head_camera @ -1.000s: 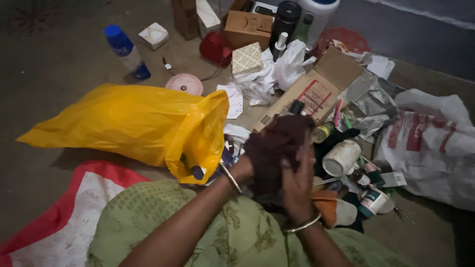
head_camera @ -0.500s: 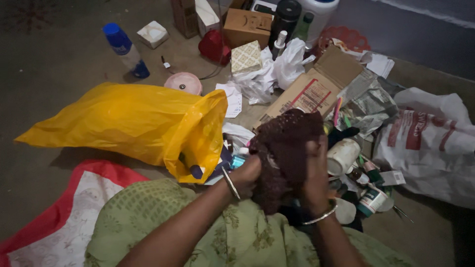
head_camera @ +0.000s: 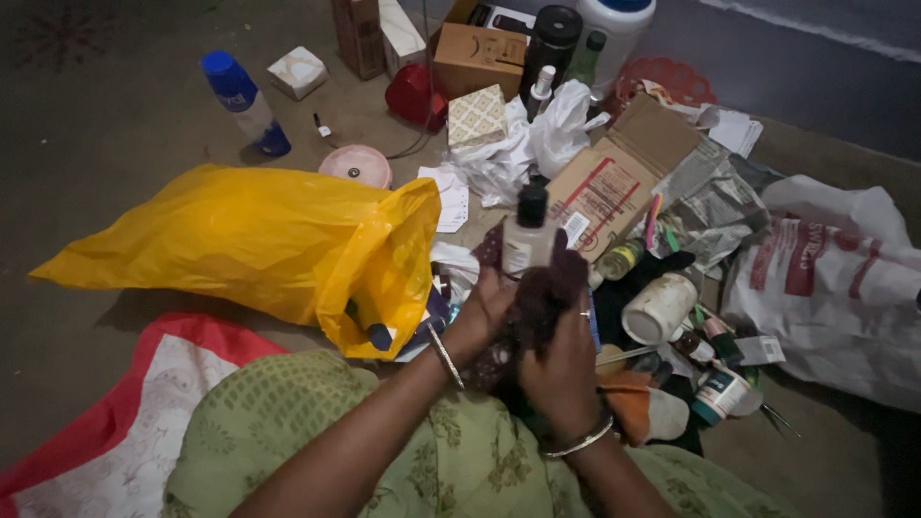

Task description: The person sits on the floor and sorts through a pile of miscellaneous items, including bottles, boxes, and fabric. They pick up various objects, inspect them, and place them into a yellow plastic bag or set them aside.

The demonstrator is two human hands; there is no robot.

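Maroon cloth [head_camera: 537,297] lowered, one bottle [head_camera: 527,233] now exposed, two hands [head_camera: 523,331] clamped together around both

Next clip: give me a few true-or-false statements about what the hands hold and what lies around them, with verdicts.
1. Both hands, left hand and right hand, grip a dark cloth around a small bottle. True.
2. The bottle has a white cap. False: its cap is dark.
3. A yellow plastic bag lies to the left of the hands. True.
4. The blue-capped spray can stands inside the yellow bag. False: it lies on the floor beyond it.
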